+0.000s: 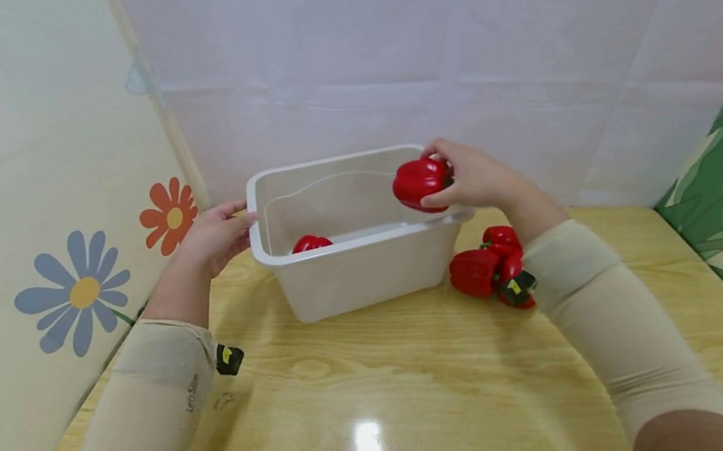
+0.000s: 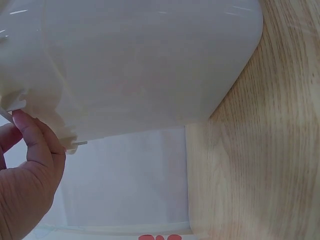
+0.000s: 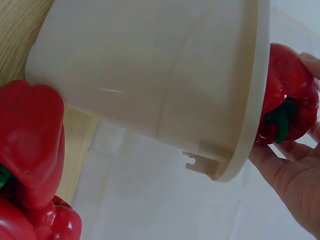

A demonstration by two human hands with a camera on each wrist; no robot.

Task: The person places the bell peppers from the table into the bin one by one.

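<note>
your right hand point(image 1: 479, 178) curls its fingers round the red pepper point(image 1: 421, 182) above the white bin point(image 1: 354, 266) rim — it looks light, glossy, slippery, so cup its broad body — while your left hand point(image 1: 214, 238) fingers rest relaxed on the rim.

staged recording booth: white sheet backdrop point(image 1: 443, 28), flower-print side panels point(image 1: 5, 197), wooden table point(image 1: 394, 379)
</note>
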